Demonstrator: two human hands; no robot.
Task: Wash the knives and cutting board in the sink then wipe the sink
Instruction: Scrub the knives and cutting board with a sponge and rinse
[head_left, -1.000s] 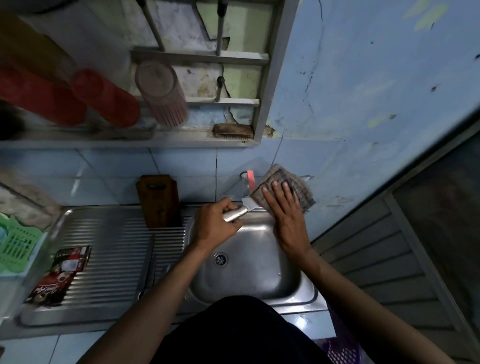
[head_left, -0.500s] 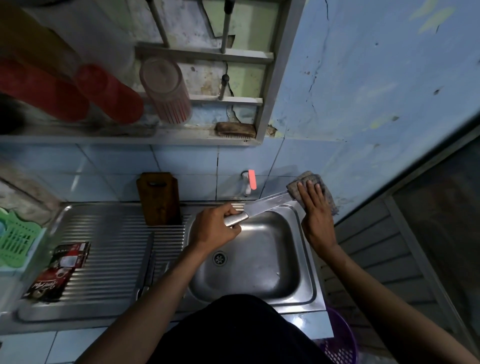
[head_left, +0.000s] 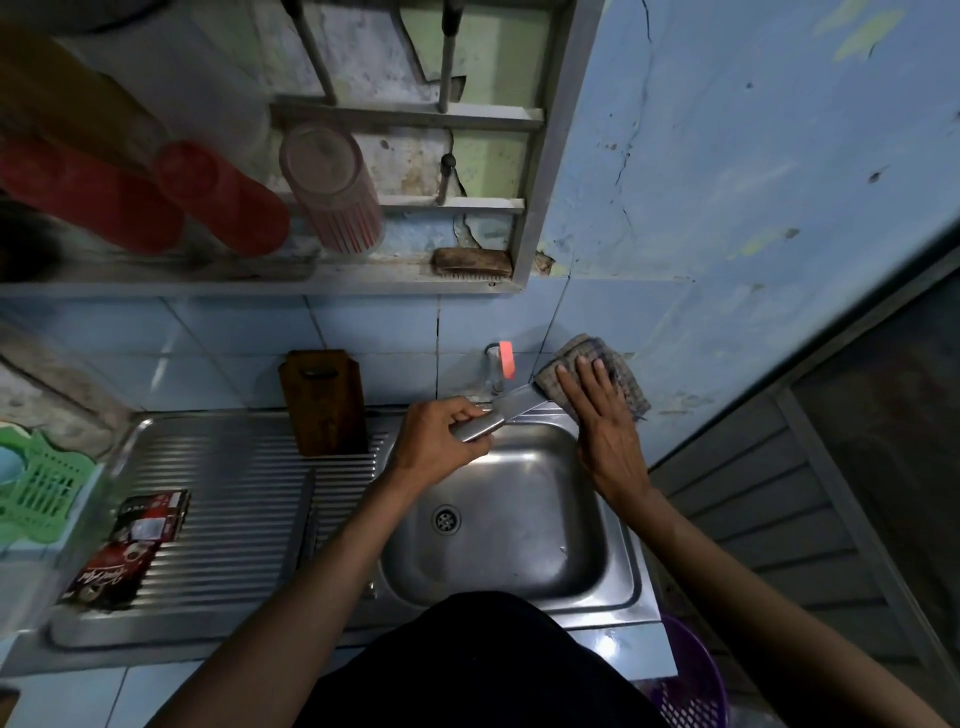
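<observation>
Currently your left hand (head_left: 436, 441) grips the knife (head_left: 498, 415), right hand (head_left: 597, 415) flat on cloth (head_left: 602, 374); slipping risks a cut.

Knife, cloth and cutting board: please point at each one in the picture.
knife (head_left: 511, 406), head view, on the bare blade.
cloth (head_left: 621, 382), head view, on the checked fabric beside the fingers.
cutting board (head_left: 326, 402), head view, on its wooden face.

The dark wooden cutting board (head_left: 324, 402) stands on the ribbed steel drainboard (head_left: 234, 499), left of the steel sink basin (head_left: 519, 525) (leaning on the tiled wall). Above the basin's far edge, the steel-handled knife (head_left: 501, 415) lies between the left hand (head_left: 434, 444) and the checked grey cloth (head_left: 597, 376) under the right hand (head_left: 602, 421).
</observation>
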